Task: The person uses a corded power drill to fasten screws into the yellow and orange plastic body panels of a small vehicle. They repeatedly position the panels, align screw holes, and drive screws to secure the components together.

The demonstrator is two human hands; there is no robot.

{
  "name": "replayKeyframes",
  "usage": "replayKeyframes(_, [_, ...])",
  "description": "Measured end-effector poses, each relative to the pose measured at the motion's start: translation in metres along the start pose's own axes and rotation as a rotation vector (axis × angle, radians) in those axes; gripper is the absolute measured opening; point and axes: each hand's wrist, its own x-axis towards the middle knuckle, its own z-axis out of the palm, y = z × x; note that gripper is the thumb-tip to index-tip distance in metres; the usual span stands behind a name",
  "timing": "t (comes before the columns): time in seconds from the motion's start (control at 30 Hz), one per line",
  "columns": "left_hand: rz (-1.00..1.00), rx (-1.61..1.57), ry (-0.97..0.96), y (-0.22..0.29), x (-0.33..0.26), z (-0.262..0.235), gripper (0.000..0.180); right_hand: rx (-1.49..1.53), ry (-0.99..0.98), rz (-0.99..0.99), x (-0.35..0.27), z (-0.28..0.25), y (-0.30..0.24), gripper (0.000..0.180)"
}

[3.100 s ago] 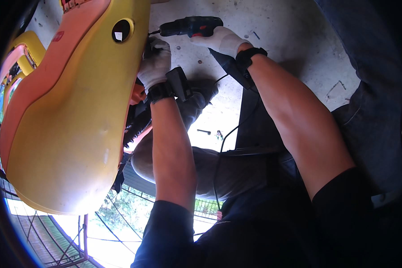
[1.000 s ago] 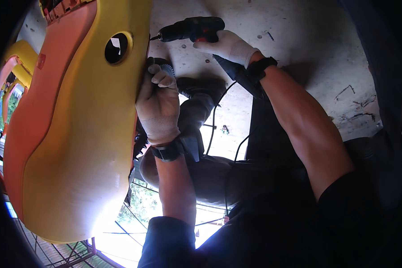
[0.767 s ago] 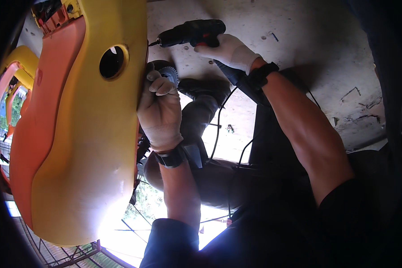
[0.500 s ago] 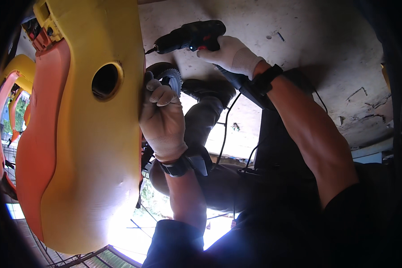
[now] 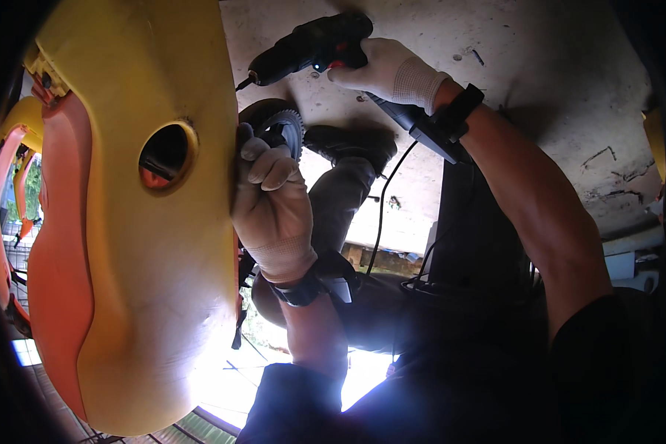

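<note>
The biggest thing I saw was the yellow plastic body point(image 5: 148, 296), which filled the left side of the frame from top to bottom. It had a round hole point(image 5: 164, 155) in its upper part. An orange panel point(image 5: 55, 281) sat along its left edge.

The grey concrete floor point(image 5: 540, 81) spread across the top right of the frame.

My right hand point(image 5: 388, 68) was in a white glove, near the top middle. Its fingers were wrapped tight around the black power drill point(image 5: 307, 48). The drill's thin tip pointed left and came just beside the top right edge of the yellow body. A black cord point(image 5: 381, 200) hung down from the drill through the middle of the frame.

My left hand point(image 5: 274, 211) was gloved too, in the middle of the frame. It was pressed against the right edge of the yellow body. Its fingers were curled shut at the small black toothed wheel point(image 5: 277, 126), which sat just above them, touching the yellow body. I could not tell how much of the wheel they held.

A dark shoe point(image 5: 351, 144) was just right of the wheel.
</note>
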Motion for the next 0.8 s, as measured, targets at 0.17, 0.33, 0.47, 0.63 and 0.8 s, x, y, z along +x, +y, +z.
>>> replayKeyframes(0.17, [0.005,-0.017,0.01,0.002,0.001,-0.001,0.041,0.009,-0.011,-0.014,0.004,0.006,0.001,0.086])
replayKeyframes(0.33, [0.0,-0.011,0.017,0.001,-0.001,0.001,0.043,0.022,-0.033,-0.031,0.006,0.009,0.007,0.076])
replayKeyframes(0.47, [-0.001,-0.027,0.025,0.0,-0.002,0.0,0.044,0.082,-0.135,0.015,-0.002,0.011,0.009,0.074])
replayKeyframes(0.63, [0.012,0.012,0.014,-0.003,-0.001,0.002,0.042,0.232,-0.246,0.123,-0.022,0.003,-0.001,0.073])
replayKeyframes(0.8, [0.042,0.066,0.014,-0.001,-0.001,0.003,0.045,0.29,-0.335,0.168,-0.029,-0.006,-0.008,0.069])
